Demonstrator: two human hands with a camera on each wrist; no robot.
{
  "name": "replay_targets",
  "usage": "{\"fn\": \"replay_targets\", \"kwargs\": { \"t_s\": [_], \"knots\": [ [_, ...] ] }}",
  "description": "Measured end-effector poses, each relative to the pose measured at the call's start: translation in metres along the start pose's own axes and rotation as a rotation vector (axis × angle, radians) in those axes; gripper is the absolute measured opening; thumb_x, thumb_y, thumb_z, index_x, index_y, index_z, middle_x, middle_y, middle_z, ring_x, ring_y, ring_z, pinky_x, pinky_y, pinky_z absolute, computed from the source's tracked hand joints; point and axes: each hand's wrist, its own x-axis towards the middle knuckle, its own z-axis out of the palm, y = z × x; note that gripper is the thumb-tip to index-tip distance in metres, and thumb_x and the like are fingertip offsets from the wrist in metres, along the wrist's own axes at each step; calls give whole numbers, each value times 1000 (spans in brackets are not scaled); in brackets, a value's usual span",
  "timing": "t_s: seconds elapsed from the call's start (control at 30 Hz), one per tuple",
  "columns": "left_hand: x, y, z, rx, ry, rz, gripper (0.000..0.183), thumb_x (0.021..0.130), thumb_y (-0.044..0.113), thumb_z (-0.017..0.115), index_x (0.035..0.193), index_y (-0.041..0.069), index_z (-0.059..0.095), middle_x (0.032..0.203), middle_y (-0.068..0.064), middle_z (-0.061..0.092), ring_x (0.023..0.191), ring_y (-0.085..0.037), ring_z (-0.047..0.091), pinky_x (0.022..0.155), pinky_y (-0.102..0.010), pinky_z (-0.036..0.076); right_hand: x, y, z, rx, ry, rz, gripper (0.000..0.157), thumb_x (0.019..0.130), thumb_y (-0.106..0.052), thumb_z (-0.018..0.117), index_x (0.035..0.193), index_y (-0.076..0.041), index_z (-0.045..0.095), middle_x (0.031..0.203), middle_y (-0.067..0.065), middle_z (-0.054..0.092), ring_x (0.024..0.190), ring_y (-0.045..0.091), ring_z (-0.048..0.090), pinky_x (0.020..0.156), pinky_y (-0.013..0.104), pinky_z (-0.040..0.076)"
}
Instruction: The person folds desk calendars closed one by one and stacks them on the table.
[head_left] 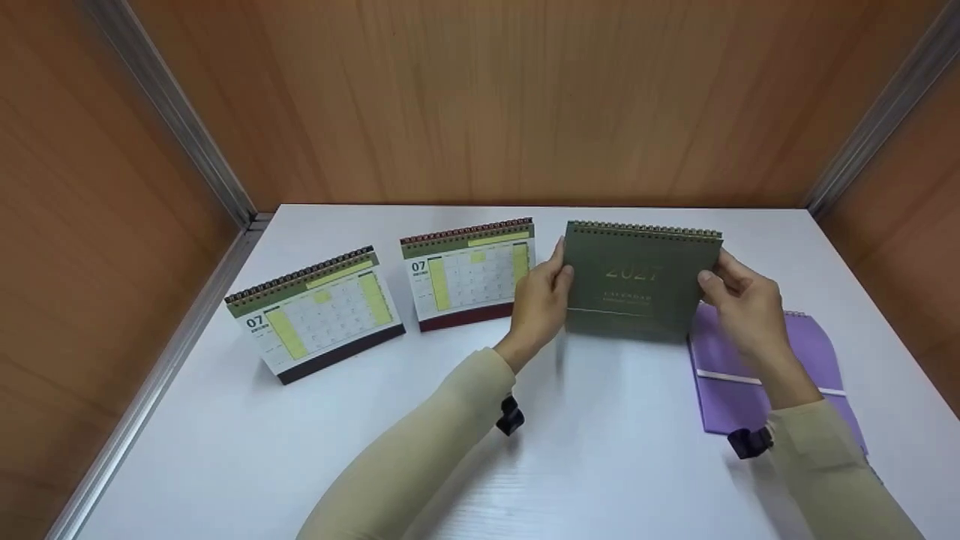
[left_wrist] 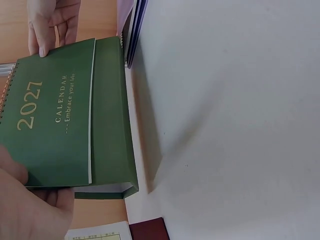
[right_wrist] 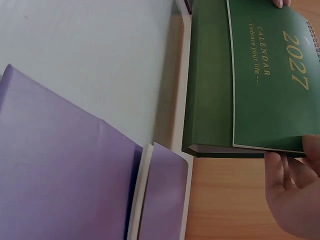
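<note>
Hands: left hand [head_left: 537, 304] and right hand [head_left: 752, 311] grip opposite sides of green 2027 desk calendar [head_left: 634, 289]
Its place: between maroon-based desk calendar [head_left: 472, 279] and purple spiral-bound calendar [head_left: 731, 405]
Far left: black-based desk calendar [head_left: 322, 319]

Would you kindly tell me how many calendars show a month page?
2: the dark-edged calendar on the left of the table, and the red-edged calendar to its right, near the left hand. The green calendar shows its cover.

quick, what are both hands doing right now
Left hand: holding the green calendar by its left edge.
Right hand: holding the same calendar by its right edge.
</note>
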Motion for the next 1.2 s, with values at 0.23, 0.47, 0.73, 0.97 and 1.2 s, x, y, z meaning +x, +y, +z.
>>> {"fn": "replay_targets", "kwargs": {
  "t_s": [0.23,0.47,0.73,0.97,1.2],
  "knots": [
    [-11,2,-16,-55,-31,-5,52,115,20,49,165,15,36,166,3,41,152,-11,40,123,-30,37,-10,-16,-3,6,-28,21,58,111,-21,59,163,-7,37,159,23,48,120,-2,65,93,18,57],
    [-21,5,-33,-76,-56,26,50,114,18,52,162,11,40,164,1,43,151,-12,42,121,-31,39,-16,-27,-6,-4,-70,3,58,109,-20,62,161,-4,41,152,27,54,106,-9,68,88,19,59],
    [-34,5,-51,-50,-65,12,49,112,19,56,159,8,45,159,-5,52,141,-16,56,110,-34,51,-22,-35,-7,-18,-145,15,60,108,-24,65,161,-5,43,147,25,60,103,-1,73,87,24,62],
    [-44,2,-66,-57,-88,-31,51,111,23,60,158,7,48,126,-7,76,109,-15,74,92,-30,62,-24,-40,-5,17,-207,25,59,106,-23,68,157,0,49,140,23,66,101,6,76,85,28,64],
    [-51,-4,-76,-155,-117,-115,52,109,21,63,157,4,51,114,-5,77,110,-17,73,91,-31,63,-27,-40,-2,53,-270,97,66,105,-28,70,159,0,45,137,22,69,101,10,77,86,30,63]
  ]
}}
